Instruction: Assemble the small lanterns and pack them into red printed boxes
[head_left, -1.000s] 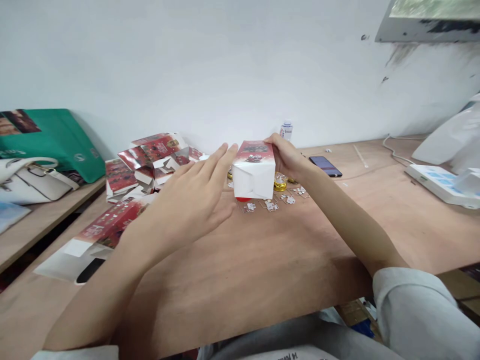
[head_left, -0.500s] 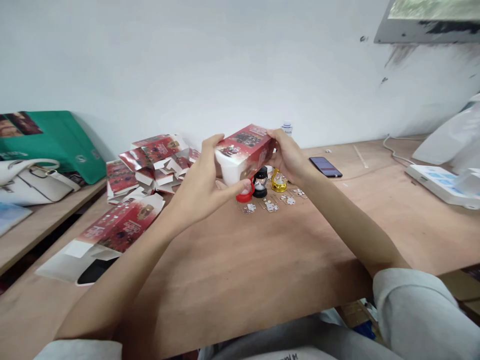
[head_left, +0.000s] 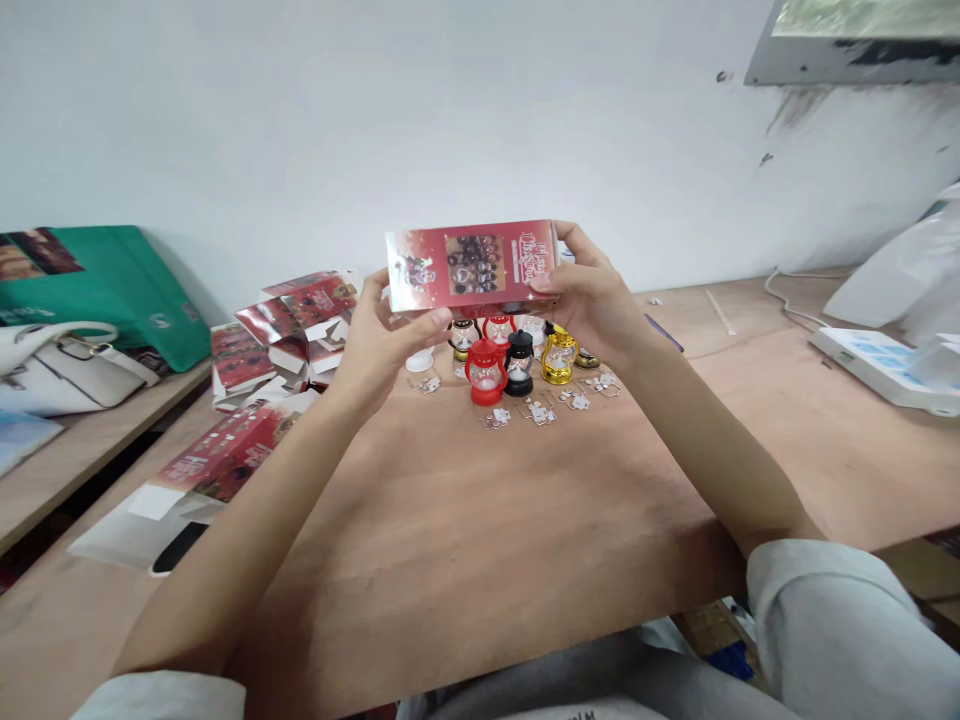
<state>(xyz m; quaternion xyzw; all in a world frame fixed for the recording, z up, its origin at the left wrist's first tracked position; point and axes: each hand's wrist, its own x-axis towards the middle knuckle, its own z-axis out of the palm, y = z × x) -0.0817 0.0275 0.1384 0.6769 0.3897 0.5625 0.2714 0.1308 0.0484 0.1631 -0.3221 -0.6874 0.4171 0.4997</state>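
A red printed cardboard box (head_left: 472, 268) is held up lengthwise above the table, its picture side toward me. My left hand (head_left: 386, 345) grips its left end from below, thumb along the lower edge. At the other end my right hand (head_left: 592, 295) closes round it, thumb on the front face. Below and behind the box stand small lanterns: a red lantern (head_left: 487, 373), a black lantern (head_left: 519, 364) and a gold lantern (head_left: 559, 357), with others partly hidden by the box. Small metal-and-white pieces (head_left: 540, 411) lie in front of them.
Several red cartons (head_left: 300, 315) are heaped at the left, with another carton (head_left: 225, 455) nearer me. A white handbag (head_left: 75, 365) and green bag (head_left: 112, 285) sit far left. At right are a phone (head_left: 664, 332), partly hidden, and a white power strip (head_left: 885, 368).
The box has swung round from end-on to sideways, its picture side now facing me. My left hand has shifted left, and more lanterns show beneath.
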